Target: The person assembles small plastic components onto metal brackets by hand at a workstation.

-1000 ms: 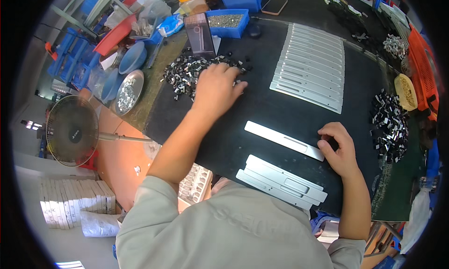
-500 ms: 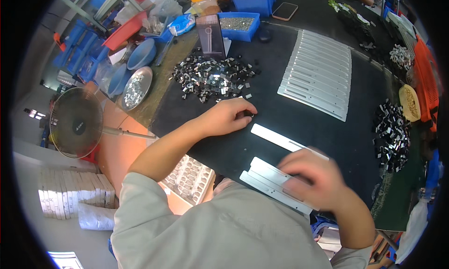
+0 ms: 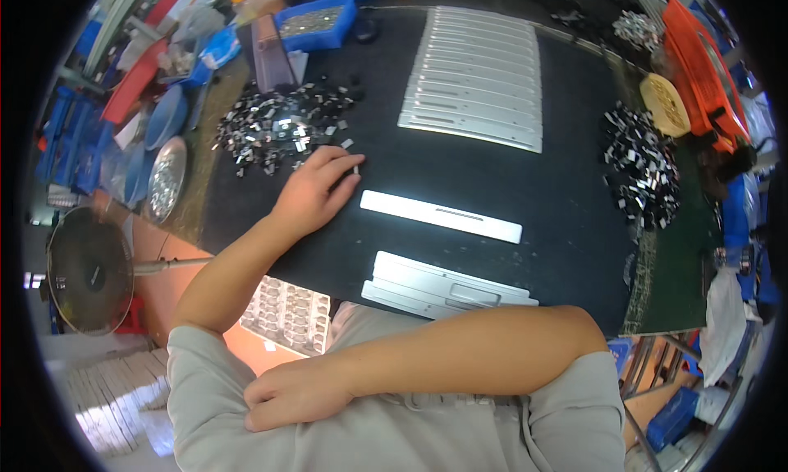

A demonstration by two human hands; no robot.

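My left hand [image 3: 316, 191] rests on the black table mat beside a pile of small black and silver pieces [image 3: 275, 127]. Its thumb and forefinger close on a small silver piece [image 3: 356, 170]. My right forearm crosses my body, and my right hand [image 3: 300, 394] lies curled against my grey shirt at the left; its fingertips are hidden. A single silver metal strip [image 3: 484, 226] with a slot lies right of my left hand. Nearer me, overlapping metal strips [image 3: 402, 275] lie at the table edge, partly covered by my right forearm.
Slotted metal strips [image 3: 472, 78] lie in a row at the far middle. More black and silver pieces [image 3: 644, 168] are heaped at right, beside a yellow tray [image 3: 652, 103] and an orange basket [image 3: 685, 70]. A blue bin [image 3: 345, 25] stands far left; a fan [image 3: 90, 271] stands beyond the table.
My right hand has left the near metal strips and swung left across my body to my shirt. My left hand stays by the pile. The whole view has shifted right.
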